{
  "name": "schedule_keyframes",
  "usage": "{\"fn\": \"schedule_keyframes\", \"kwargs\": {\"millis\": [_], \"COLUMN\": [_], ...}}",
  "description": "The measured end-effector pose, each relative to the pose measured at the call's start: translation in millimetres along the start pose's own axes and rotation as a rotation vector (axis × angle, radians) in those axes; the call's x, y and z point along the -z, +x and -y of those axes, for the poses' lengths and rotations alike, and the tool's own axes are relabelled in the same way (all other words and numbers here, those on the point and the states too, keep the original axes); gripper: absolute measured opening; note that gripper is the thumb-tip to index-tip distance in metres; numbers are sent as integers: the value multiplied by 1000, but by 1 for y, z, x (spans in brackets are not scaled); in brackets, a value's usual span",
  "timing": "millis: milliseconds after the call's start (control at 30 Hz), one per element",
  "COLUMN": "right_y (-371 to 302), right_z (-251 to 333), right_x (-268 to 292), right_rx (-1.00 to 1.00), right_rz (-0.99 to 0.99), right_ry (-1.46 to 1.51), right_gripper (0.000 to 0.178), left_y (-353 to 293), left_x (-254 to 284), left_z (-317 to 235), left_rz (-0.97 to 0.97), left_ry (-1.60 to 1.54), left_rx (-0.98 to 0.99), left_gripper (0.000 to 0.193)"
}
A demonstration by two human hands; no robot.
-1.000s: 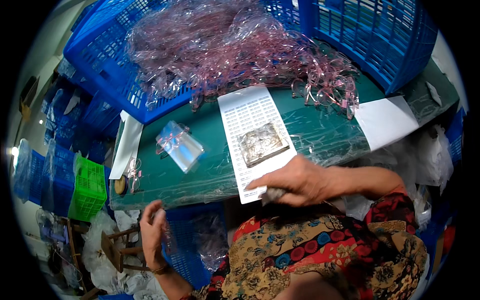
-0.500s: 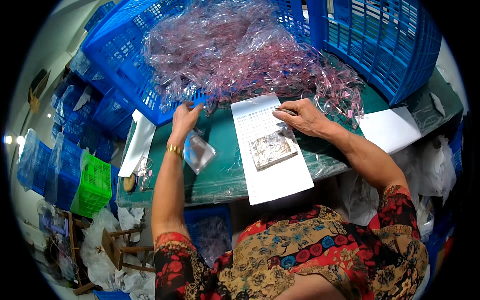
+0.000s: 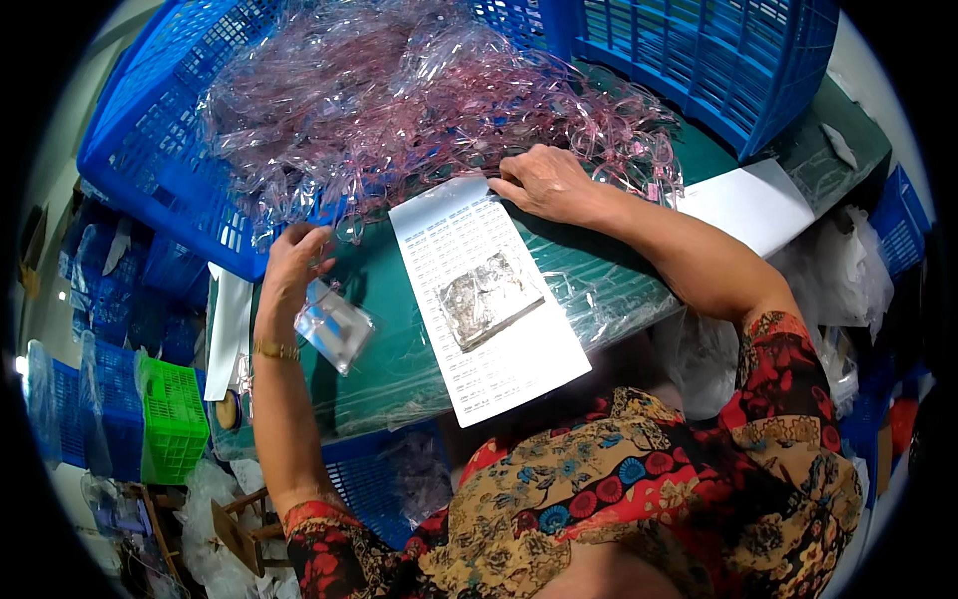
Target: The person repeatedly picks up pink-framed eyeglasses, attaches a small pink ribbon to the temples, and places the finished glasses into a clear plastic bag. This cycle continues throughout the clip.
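A long white printed sheet point(image 3: 529, 359) lies in front of me on the green table. A flat block wrapped in clear, shiny film point(image 3: 489, 299) rests on it. My right hand point(image 3: 544, 185) is closed, its fingertips at the sheet's top right edge; what they pinch is hidden. Left of the sheet, my left hand point(image 3: 297, 262) has its fingers curled, with a blurred clear pouch point(image 3: 337, 329) below its palm. The pouch shows blue and white and seems to hang from the fingers, though the grip is partly hidden. Pink-framed glasses in clear bags point(image 3: 429, 110) lie heaped beyond both hands.
A tipped blue crate point(image 3: 190, 220) holds much of the heap; another blue crate point(image 3: 689, 60) stands at the far right. White paper point(image 3: 748, 205) lies right, a white strip point(image 3: 230, 324) left. Blue and green crates point(image 3: 175, 419) and a wooden stool point(image 3: 239, 534) stand lower left.
The view has shifted, so the table and sheet appear farther left. My right hand has moved up to the sheet's top edge. The dark thing at its fingertips no longer shows. My left fingers are more curled.
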State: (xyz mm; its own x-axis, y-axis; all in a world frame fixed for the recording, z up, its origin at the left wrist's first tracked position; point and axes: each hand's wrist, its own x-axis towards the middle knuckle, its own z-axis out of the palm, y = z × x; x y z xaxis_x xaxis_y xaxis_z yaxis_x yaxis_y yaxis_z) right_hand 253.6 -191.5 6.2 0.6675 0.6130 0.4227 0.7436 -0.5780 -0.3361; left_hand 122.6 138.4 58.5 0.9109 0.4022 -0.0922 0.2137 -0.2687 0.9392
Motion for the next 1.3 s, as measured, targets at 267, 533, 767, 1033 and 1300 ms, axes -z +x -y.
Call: {"fn": "schedule_keyframes", "kwargs": {"millis": [267, 533, 767, 1033, 1300], "right_y": [9, 7, 5, 5, 6], "right_z": [-9, -9, -4, -8, -7], "right_x": [-1, -7, -7, -4, -6], "right_rx": [101, 125, 81, 43, 106], "right_rz": [-19, -17, -22, -24, -40], "right_ry": [-201, -219, -240, -184, -203], "right_gripper": [37, 39, 39, 37, 36], "left_y": [-93, -142, -147, -147, -149], "left_x": [-33, -86, -83, -80, -76], "left_z": [-9, 12, 13, 21, 23], "left_rz": [157, 321, 326, 385, 442], "left_ry": [-142, -168, -204, -370, -349], "left_rx": [-113, 40, 113, 122, 150], "left_gripper": [12, 14, 17, 25, 30]}}
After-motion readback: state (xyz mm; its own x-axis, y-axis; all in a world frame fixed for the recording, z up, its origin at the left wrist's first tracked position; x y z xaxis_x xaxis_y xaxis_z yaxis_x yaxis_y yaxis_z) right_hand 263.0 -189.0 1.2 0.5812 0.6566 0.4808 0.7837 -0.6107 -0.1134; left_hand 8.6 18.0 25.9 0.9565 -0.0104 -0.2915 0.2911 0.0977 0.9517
